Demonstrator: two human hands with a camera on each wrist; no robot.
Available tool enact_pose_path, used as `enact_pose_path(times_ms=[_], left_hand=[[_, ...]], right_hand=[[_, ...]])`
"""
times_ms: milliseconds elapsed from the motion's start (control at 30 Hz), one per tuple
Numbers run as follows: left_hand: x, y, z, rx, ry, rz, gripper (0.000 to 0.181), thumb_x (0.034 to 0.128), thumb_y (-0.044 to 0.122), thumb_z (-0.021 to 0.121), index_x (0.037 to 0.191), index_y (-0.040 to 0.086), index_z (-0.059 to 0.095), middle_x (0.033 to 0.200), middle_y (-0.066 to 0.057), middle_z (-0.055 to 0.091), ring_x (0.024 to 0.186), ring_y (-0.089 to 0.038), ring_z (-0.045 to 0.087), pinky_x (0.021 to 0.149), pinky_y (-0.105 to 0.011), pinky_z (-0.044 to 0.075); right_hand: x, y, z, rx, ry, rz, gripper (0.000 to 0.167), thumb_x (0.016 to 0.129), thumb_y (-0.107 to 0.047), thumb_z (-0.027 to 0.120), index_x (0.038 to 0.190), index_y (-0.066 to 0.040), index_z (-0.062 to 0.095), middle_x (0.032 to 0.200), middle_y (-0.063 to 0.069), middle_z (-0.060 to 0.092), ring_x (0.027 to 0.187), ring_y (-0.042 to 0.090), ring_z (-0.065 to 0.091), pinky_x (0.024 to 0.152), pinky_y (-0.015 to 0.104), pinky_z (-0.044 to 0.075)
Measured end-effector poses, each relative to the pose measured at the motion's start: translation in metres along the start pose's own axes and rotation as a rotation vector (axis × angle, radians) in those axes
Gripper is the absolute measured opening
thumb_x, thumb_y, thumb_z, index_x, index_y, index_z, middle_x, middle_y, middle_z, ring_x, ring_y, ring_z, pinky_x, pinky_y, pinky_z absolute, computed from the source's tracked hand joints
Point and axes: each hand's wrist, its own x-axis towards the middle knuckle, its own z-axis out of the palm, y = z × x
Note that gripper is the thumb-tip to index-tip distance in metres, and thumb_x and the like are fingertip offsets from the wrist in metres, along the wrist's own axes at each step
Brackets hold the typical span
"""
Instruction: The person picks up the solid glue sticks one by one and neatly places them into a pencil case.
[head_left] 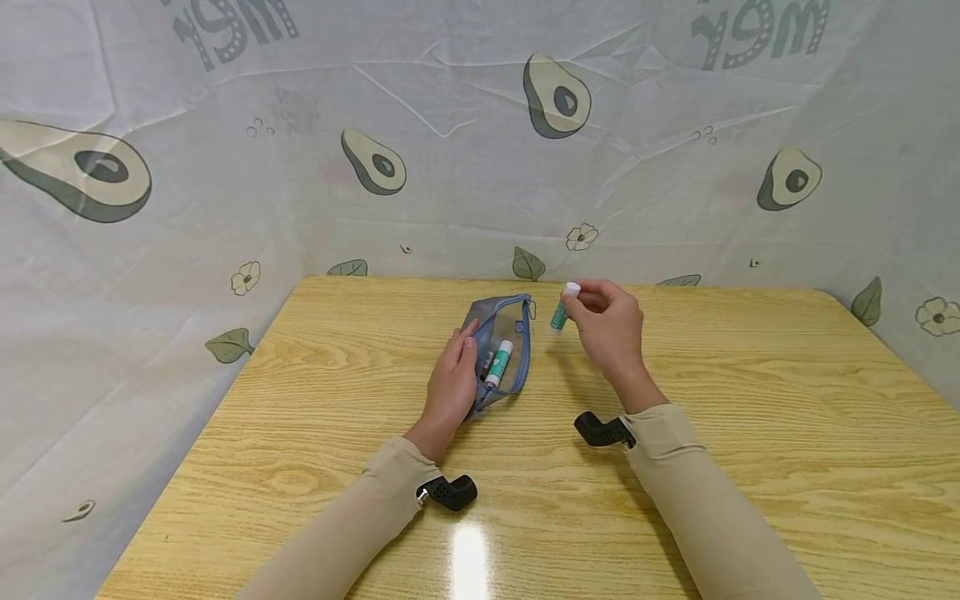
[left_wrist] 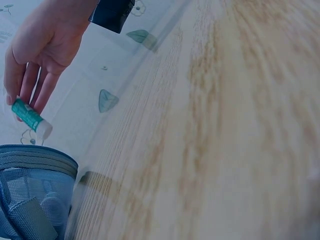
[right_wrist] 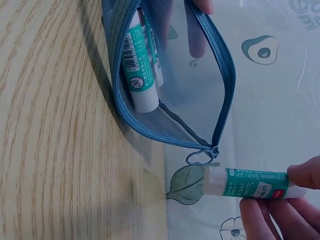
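Note:
My right hand (head_left: 617, 329) pinches a green-and-white glue stick (right_wrist: 255, 183) between thumb and fingers, above the table and just right of a blue mesh zip pouch (head_left: 525, 358). My left hand (head_left: 448, 387) grips the pouch by its left side, keeping its mouth spread apart. Inside lies another glue stick (right_wrist: 140, 65), with a further similar tube partly hidden behind it. The right wrist view shows left fingers at the rim and through the mesh. In the left wrist view the held glue stick (left_wrist: 31, 117) hangs over the pouch's zipped edge (left_wrist: 37, 160).
Both hands work over a wood-grain table (head_left: 300, 467). Behind it hangs a pale cloth (head_left: 465, 217) printed with avocados, leaves and flowers. Black wrist mounts (head_left: 453, 493) stick out from both sleeves. The zip's pull loop (right_wrist: 202, 157) dangles at one end of the opening.

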Motion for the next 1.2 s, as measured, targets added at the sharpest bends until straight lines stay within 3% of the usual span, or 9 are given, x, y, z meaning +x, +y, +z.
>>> enact_pose_path(times_ms=[133,400,600,867,1200], left_hand=[[0.0,0.0,0.0,-0.002,-0.001,-0.002,0.049,0.1174,0.035,0.034,0.164,0.023,0.044,0.177,-0.011,0.028,0.167,-0.029,0.02,0.133,-0.061,0.019],[-0.001,0.001,0.0,-0.011,-0.008,-0.011,0.049,0.1175,0.036,0.034,0.164,0.023,0.043,0.177,-0.01,0.026,0.167,-0.028,0.018,0.134,-0.06,0.019],[0.0,0.001,0.0,-0.014,-0.003,-0.001,0.049,0.1174,0.034,0.034,0.164,0.021,0.044,0.176,-0.012,0.028,0.167,-0.029,0.019,0.134,-0.06,0.019],[0.001,0.0,0.0,-0.016,-0.002,-0.005,0.049,0.1174,0.036,0.034,0.164,0.023,0.044,0.177,-0.01,0.027,0.167,-0.028,0.019,0.134,-0.058,0.02],[0.001,-0.001,-0.001,-0.015,-0.014,-0.008,0.05,0.1175,0.037,0.033,0.165,0.023,0.043,0.177,-0.01,0.026,0.167,-0.029,0.019,0.134,-0.06,0.019]], right_hand=[[-0.001,-0.001,0.002,0.026,-0.004,0.005,0.032,0.103,-0.021,0.069,0.13,-0.003,0.07,0.12,0.018,0.076,0.113,0.028,0.075,0.08,0.014,0.056],[-0.001,-0.001,0.007,0.09,0.006,0.004,0.03,0.1,-0.014,0.069,0.126,0.0,0.068,0.115,0.018,0.075,0.092,0.002,0.07,0.079,0.014,0.06],[-0.005,-0.002,0.013,0.102,0.037,-0.003,0.028,0.098,-0.015,0.07,0.122,-0.002,0.069,0.111,0.014,0.075,0.096,0.01,0.07,0.077,0.013,0.057],[-0.007,0.001,0.026,0.144,0.071,-0.011,0.023,0.095,-0.011,0.071,0.116,-0.001,0.068,0.105,0.01,0.073,0.088,0.002,0.068,0.075,0.013,0.057],[-0.008,0.007,0.049,0.095,0.11,0.026,0.021,0.094,-0.015,0.073,0.111,-0.002,0.071,0.098,0.007,0.067,0.087,0.015,0.061,0.068,0.017,0.05]])
